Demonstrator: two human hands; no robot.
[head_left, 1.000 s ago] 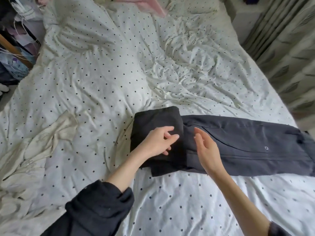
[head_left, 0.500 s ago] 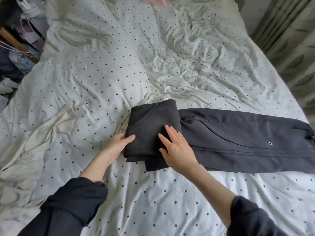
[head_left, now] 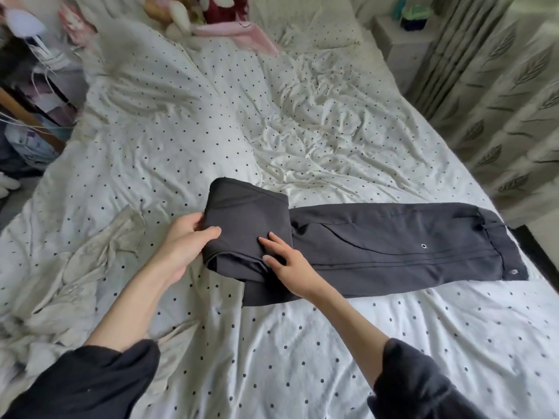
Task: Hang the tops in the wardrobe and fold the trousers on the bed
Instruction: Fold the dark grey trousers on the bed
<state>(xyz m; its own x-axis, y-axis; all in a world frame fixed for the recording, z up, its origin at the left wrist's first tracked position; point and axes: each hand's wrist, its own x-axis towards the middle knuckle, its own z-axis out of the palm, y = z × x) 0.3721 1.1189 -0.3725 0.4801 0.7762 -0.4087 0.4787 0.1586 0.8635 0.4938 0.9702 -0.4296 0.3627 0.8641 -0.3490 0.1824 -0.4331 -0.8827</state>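
From the head camera I look down on a bed (head_left: pixel 302 343) covered with a white, black-dotted sheet; dark grey trousers (head_left: pixel 393 240) lie across its middle, stretched flat toward the right, with the left end folded back into a thick stack of layers; a small metal eyelet (head_left: pixel 424 245) shows on the flat part. My left hand (head_left: pixel 184 249) grips the left edge of that folded stack, thumb on top and fingers curled round the fabric's side; my right hand (head_left: pixel 290 261) rests flat on the stack's near right corner, its fingers (head_left: pixel 269 244) straight and slightly spread, pressing the cloth; both forearms are bare below pushed-up dark sleeves. A crumpled cream cloth (head_left: pixel 90 261) lies on the bed left of the trousers, apart from them; soft toys and a pink item (head_left: pixel 242 31) sit at the head of the bed, blurred; a leaf-patterned curtain (head_left: pixel 499 101) hangs along the right side; a cluttered area with hangers (head_left: pixel 27 116) stands at the left.
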